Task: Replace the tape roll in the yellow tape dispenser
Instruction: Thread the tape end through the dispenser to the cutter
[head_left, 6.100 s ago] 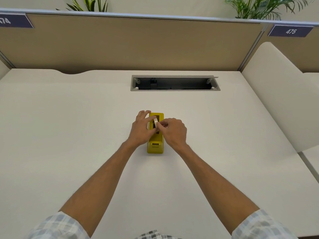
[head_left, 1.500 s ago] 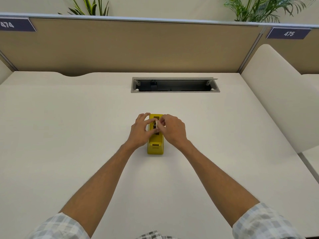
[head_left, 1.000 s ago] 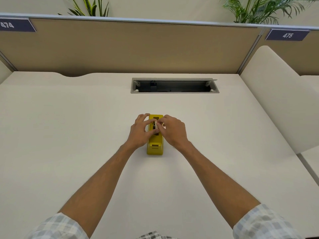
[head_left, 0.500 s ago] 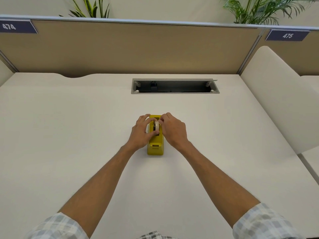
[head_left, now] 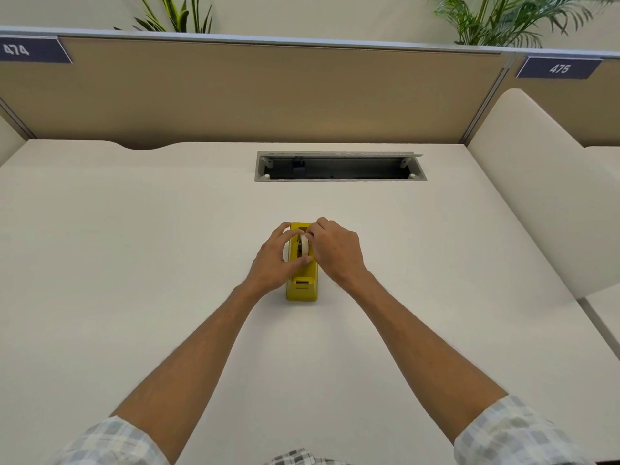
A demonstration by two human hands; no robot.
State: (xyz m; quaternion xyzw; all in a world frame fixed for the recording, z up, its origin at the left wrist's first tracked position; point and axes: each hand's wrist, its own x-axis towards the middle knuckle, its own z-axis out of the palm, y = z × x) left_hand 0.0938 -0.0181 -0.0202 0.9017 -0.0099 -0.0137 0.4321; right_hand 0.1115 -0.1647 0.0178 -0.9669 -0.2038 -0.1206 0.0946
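Observation:
The yellow tape dispenser (head_left: 302,286) stands on the white desk (head_left: 134,263), its cutter end toward me. A pale tape roll (head_left: 304,245) stands upright in the dispenser's slot. My left hand (head_left: 275,263) grips the dispenser's left side, thumb laid across its top. My right hand (head_left: 335,251) pinches the roll from the right with curled fingers. The hands hide the dispenser's sides and the roll's hub.
An open cable tray slot (head_left: 340,167) is set into the desk behind the dispenser. A tan partition (head_left: 268,92) closes the back, a cream side panel (head_left: 543,182) the right. Number signs and plants show above the partition.
My right hand has shifted slightly back along the dispenser, and the tape roll now shows more clearly in the slot. My left hand has stayed on the dispenser's left side.

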